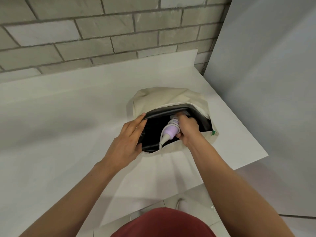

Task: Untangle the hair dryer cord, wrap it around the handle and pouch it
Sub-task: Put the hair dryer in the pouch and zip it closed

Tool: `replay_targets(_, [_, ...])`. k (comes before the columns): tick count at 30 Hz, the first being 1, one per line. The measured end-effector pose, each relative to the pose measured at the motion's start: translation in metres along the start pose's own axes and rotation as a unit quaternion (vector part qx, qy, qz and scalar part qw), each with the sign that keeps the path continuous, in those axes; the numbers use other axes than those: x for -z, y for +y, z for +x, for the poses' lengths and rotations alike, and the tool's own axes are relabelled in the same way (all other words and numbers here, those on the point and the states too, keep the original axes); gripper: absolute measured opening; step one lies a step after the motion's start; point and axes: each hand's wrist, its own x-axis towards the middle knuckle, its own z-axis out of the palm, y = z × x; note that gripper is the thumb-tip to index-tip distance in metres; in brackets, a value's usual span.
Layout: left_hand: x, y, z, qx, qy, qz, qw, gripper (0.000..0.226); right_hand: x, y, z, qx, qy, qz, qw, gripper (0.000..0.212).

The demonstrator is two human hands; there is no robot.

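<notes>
Inside the pouch [171,98] mouth, hair dryer handle [169,132] within right hand [187,130] fingers.

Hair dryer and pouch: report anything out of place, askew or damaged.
One thing: the white cord leaving the purple hair dryer trails over the near lip of the pouch, not tucked inside. Nothing looks damaged.

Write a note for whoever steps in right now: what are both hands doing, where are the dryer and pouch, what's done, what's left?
Left hand: holds the pouch mouth open on the table.
Right hand: grips the hair dryer, partly inside the pouch.
Done: cord is wound around the handle.
Left: push the dryer fully in, let go, probably close the zip.
</notes>
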Motion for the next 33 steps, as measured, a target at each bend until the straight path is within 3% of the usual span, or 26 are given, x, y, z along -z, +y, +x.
replay_targets(4, [-0.009, 0.002, -0.006, 0.013, -0.009, -0.022, 1.000, 0.094, -0.011, 0.006, 0.013, 0.009, 0.029, -0.046, 0.998, 0.019])
replay_targets(12, [-0.010, -0.003, -0.005, 0.053, -0.004, -0.057, 0.997, 0.092, -0.022, 0.015, 0.027, 0.020, 0.033, -0.080, 0.996, 0.036])
replay_targets(16, [-0.009, -0.006, -0.003, 0.057, -0.004, -0.053, 0.997, 0.092, -0.010, 0.017, 0.015, -0.012, -0.023, -0.049, 0.998, 0.059])
replay_targets(18, [-0.008, -0.007, -0.002, 0.063, -0.001, -0.046, 0.997, 0.092, 0.000, 0.026, 0.002, 0.059, -0.012, -0.124, 0.991, 0.067])
replay_targets(19, [-0.008, -0.007, -0.001, 0.064, 0.001, -0.043, 0.997, 0.093, 0.006, 0.033, -0.005, 0.144, 0.002, -0.207, 0.968, 0.063])
replay_targets(20, [-0.008, -0.006, -0.001, 0.064, 0.003, -0.042, 0.997, 0.094, 0.012, 0.040, -0.012, 0.251, 0.012, -0.295, 0.922, 0.056])
replay_targets(22, [-0.008, -0.005, 0.000, 0.067, 0.006, -0.043, 0.997, 0.096, 0.019, 0.050, -0.023, 0.430, 0.019, -0.425, 0.796, 0.054])
replay_targets(23, [-0.008, -0.005, -0.001, 0.068, 0.006, -0.042, 0.997, 0.097, 0.021, 0.052, -0.025, 0.474, 0.015, -0.469, 0.745, 0.056])
replay_targets(25, [-0.008, -0.004, 0.000, 0.068, 0.004, -0.043, 0.997, 0.099, 0.022, 0.056, -0.024, 0.510, 0.004, -0.520, 0.685, 0.054])
replay_targets(28, [-0.007, -0.005, 0.000, 0.069, 0.002, -0.039, 0.997, 0.096, 0.017, 0.060, -0.020, 0.526, 0.035, -0.559, 0.640, 0.047])
replay_targets(33, [-0.004, -0.008, 0.004, 0.071, -0.003, -0.035, 0.997, 0.093, 0.002, 0.067, -0.011, 0.483, 0.072, -0.592, 0.642, 0.053])
